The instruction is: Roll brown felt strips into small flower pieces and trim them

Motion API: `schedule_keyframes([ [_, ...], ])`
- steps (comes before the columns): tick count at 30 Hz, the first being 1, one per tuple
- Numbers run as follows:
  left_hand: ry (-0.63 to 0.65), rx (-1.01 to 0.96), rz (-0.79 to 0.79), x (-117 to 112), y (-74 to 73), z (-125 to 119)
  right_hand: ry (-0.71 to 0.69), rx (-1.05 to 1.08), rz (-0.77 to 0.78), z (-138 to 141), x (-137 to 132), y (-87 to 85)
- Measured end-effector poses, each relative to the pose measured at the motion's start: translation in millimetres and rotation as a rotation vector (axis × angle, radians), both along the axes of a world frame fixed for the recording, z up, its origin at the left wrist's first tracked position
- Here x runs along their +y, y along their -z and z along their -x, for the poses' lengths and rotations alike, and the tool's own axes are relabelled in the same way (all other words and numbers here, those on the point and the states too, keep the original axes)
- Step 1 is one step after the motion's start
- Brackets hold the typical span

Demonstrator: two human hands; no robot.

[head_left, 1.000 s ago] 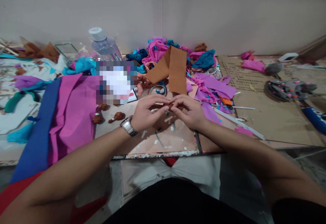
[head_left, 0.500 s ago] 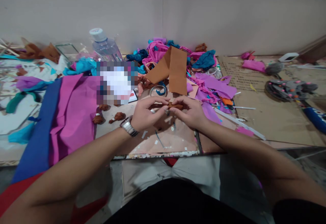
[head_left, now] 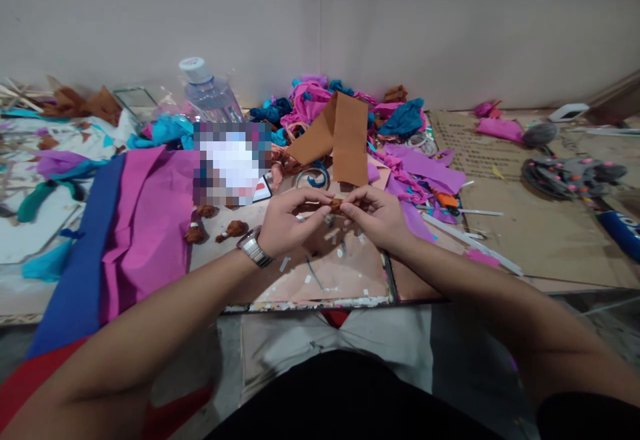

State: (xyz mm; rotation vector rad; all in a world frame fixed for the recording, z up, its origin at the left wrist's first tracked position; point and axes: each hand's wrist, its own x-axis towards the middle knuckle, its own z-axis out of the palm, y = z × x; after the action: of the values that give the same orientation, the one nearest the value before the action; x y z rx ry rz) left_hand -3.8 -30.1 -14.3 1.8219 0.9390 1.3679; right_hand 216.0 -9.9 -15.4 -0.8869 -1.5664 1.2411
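My left hand (head_left: 287,223) and my right hand (head_left: 377,217) meet over a pinkish board (head_left: 325,273). Both pinch a small twisted piece of brown crepe paper (head_left: 336,205) between fingertips. A metal watch (head_left: 253,248) sits on my left wrist. Three small brown paper twists (head_left: 215,223) lie on the board left of my left hand. A folded brown paper sheet (head_left: 340,137) stands just beyond my hands, with a roll of tape (head_left: 311,177) before it.
Magenta and blue paper sheets (head_left: 135,227) spread at left. A plastic water bottle (head_left: 210,93) stands behind them. Crumpled pink, teal and purple scraps (head_left: 400,120) pile near the wall. Cardboard (head_left: 525,227) covers the right, with a grey tool (head_left: 565,177) on it.
My fingers have worked the brown piece; it looks more tightly rolled now. My hands stay in the same spot. The view shifted slightly.
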Motion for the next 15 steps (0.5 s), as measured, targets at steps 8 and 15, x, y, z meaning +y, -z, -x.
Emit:
schedule_keyframes([
  [8,-0.035,-0.093,0.11,1.3,-3.2,-3.1,-0.024,-0.022,-0.178,-2.5,3.6,3.9],
  [15,0.002,-0.171,0.245,7.2,3.0,-2.0,0.014,-0.268,-0.598,-10.1,8.2,-0.7],
])
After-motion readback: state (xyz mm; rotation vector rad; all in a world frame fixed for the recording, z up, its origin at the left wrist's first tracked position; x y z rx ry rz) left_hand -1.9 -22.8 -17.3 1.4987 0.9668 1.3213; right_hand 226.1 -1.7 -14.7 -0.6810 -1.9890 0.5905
